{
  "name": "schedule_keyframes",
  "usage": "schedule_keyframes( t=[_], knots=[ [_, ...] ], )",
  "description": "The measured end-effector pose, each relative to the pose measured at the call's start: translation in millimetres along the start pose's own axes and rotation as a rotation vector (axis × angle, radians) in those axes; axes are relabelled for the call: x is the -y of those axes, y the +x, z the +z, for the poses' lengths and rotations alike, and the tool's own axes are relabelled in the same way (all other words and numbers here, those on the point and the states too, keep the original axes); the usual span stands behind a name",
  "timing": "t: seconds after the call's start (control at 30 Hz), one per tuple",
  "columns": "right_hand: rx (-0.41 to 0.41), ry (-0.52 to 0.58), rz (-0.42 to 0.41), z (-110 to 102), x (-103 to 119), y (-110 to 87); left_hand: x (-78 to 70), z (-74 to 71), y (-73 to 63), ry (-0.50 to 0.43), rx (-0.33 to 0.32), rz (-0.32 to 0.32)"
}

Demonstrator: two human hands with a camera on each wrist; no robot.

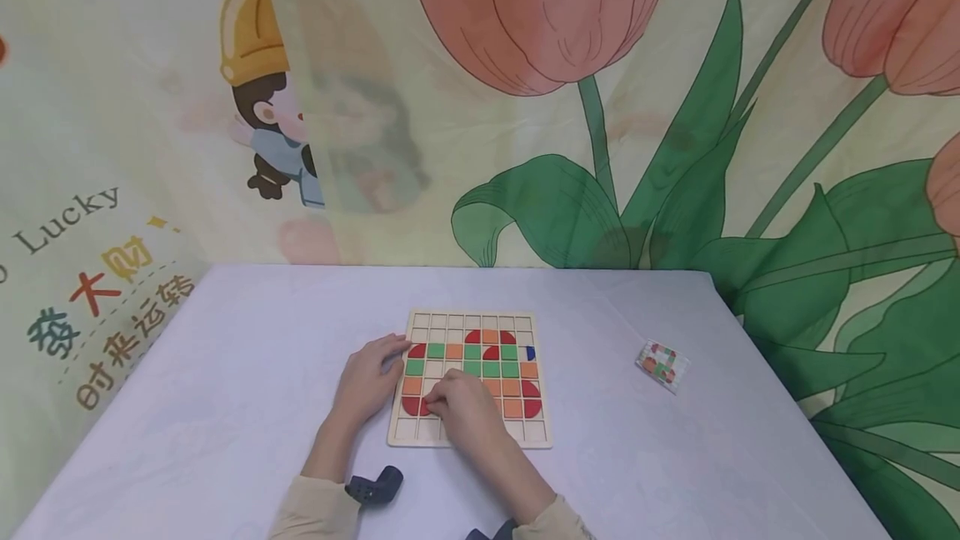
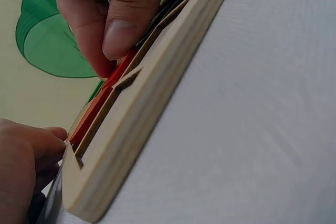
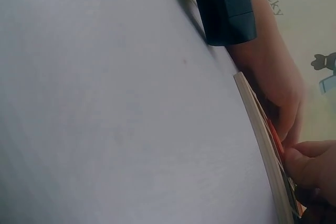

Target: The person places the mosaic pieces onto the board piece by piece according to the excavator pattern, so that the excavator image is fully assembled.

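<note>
A square wooden grid board (image 1: 420,432) lies on the table, partly filled with flat red, green and orange tiles. My right hand (image 1: 468,413) reaches over its lower left part. The thumb and fingertips pinch a red tile (image 2: 121,71) at its cell in the grid. Beside that sits another red tile (image 1: 411,406) in the board, its rounded side outward. My left hand (image 1: 367,377) rests along the board's left edge, fingers extended near a red tile (image 1: 417,351) higher up. My right hand hides some cells in the middle and bottom rows.
To the right of the board lies a small patterned card (image 1: 663,365) showing coloured shapes. A blue piece (image 1: 531,353) sits at the board's right side. White cloth (image 1: 615,473) covers the table. A dark wrist device (image 1: 377,487) is on the left wrist. A printed curtain (image 1: 525,190) hangs behind.
</note>
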State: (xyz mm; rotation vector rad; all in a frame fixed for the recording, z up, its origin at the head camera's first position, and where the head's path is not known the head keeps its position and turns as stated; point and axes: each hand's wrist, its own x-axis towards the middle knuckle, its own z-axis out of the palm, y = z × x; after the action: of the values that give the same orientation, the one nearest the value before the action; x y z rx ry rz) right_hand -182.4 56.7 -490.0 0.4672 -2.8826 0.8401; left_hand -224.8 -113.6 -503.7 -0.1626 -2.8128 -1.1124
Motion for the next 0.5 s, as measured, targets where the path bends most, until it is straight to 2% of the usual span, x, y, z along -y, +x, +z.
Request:
schedule_keyframes(
  t=[0.4,0.5],
  knots=[
    [-0.034,-0.119,-0.113,-4.1,3.0,-4.0,3.0,0.4,-0.5,-0.008,-0.02,0.023],
    [-0.021,-0.158,-0.14,-4.3,3.2,-5.1,4.0,0.2,-0.4,-0.006,-0.025,0.027]
  ],
)
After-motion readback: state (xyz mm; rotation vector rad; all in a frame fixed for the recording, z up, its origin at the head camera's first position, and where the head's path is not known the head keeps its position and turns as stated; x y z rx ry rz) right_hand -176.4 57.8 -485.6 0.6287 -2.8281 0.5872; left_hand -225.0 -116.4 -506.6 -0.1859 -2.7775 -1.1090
